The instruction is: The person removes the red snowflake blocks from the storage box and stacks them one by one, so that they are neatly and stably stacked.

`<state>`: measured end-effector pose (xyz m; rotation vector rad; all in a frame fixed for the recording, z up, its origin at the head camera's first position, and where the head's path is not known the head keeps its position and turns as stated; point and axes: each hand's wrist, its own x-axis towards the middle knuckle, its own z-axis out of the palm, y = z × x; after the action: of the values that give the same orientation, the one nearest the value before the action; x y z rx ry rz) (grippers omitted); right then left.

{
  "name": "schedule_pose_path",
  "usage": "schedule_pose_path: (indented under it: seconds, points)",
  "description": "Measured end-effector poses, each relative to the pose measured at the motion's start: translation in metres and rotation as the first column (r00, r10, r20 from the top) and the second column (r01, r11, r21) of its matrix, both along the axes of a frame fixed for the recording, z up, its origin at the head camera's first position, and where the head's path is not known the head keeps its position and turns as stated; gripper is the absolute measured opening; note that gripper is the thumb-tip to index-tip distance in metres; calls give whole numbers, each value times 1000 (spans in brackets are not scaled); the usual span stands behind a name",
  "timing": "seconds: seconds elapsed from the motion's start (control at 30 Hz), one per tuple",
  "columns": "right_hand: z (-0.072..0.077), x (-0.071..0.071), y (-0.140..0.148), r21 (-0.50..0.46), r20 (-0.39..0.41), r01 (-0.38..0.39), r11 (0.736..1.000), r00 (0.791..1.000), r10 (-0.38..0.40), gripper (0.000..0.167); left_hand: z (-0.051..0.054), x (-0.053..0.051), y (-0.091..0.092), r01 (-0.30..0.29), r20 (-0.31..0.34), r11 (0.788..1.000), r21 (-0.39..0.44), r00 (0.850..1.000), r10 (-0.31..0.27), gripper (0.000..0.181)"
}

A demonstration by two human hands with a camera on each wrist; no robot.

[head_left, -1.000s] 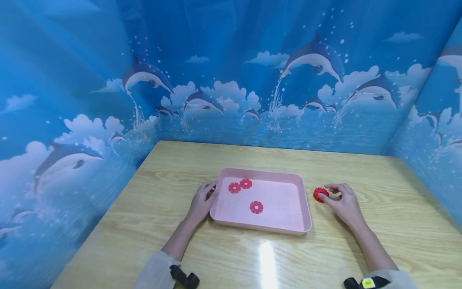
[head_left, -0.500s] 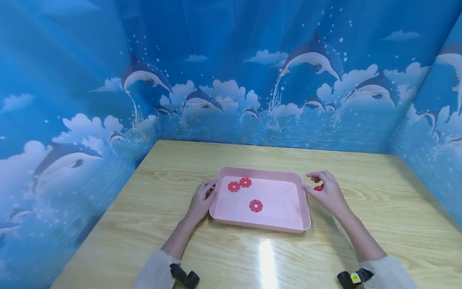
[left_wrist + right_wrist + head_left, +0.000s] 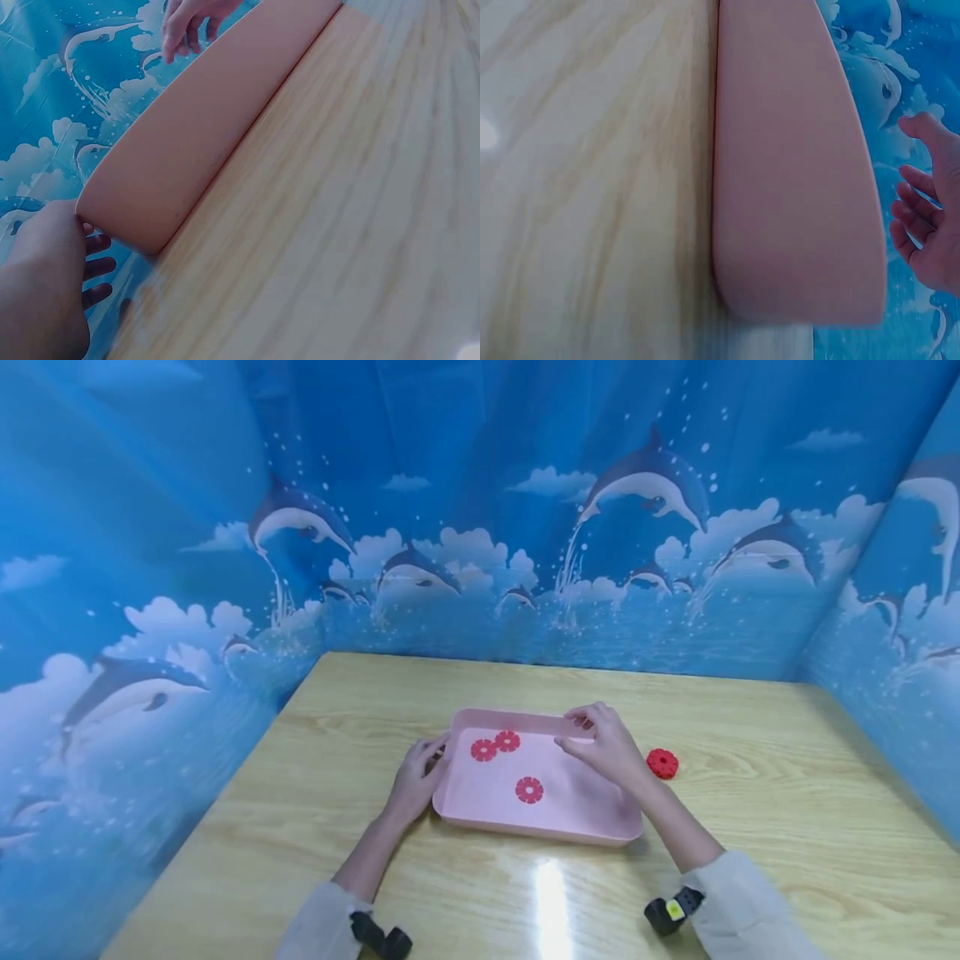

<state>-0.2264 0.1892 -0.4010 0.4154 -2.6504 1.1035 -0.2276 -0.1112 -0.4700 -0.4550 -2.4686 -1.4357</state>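
A shallow pink tray (image 3: 540, 837) stands on the table; two red notched plastic discs (image 3: 483, 750) touch each other in its far left part. Another red notched disc (image 3: 528, 790) lies near the middle. My left hand (image 3: 411, 783) holds the tray's left rim, its fingers along the outside in the left wrist view and the thumb tip hidden behind the wall. Over the tray's right half hovers my right hand (image 3: 609, 752), thumb and fingers apart and nothing seen between them. Right of the tray sits a small pile of red notched discs (image 3: 662, 763).
The wood-grain table (image 3: 360, 710) reaches back to a blue dolphin-print curtain (image 3: 480, 510) that also rises along both sides. A black wrist camera (image 3: 381, 935) is on the left sleeve, another black wrist camera (image 3: 673, 910) on the right.
My right hand has left the pile of red discs and moved left over the tray. The left hand stays on the rim, and the discs in the tray have not moved.
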Motion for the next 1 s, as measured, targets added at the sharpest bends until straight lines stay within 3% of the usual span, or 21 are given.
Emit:
schedule_pose_path:
  seconds: [0.43, 0.67, 0.83, 1.0]
  points:
    - [-16, -24, -56, -3, 76, -53, 999, 996, 53, 37, -1, 1, -1, 6, -7, 1000, 9, 1000, -6, 37]
    - [-31, -32, -71, -2, 146, -10, 1000, 989, 10, 34, -1, -1, 0, 3, -35, 1000, -6, 999, -4, 36]
    - [-43, -35, -71, 31, 156, 20, 999, 987, -25, 35, -1, 0, 0, 5, -20, 1000, -11, 1000, -5, 37]
    - [-48, -35, -70, -9, 185, 60, 998, 981, -57, 35, -1, 0, 0, 1, -13, 1000, -14, 1000, -2, 38]
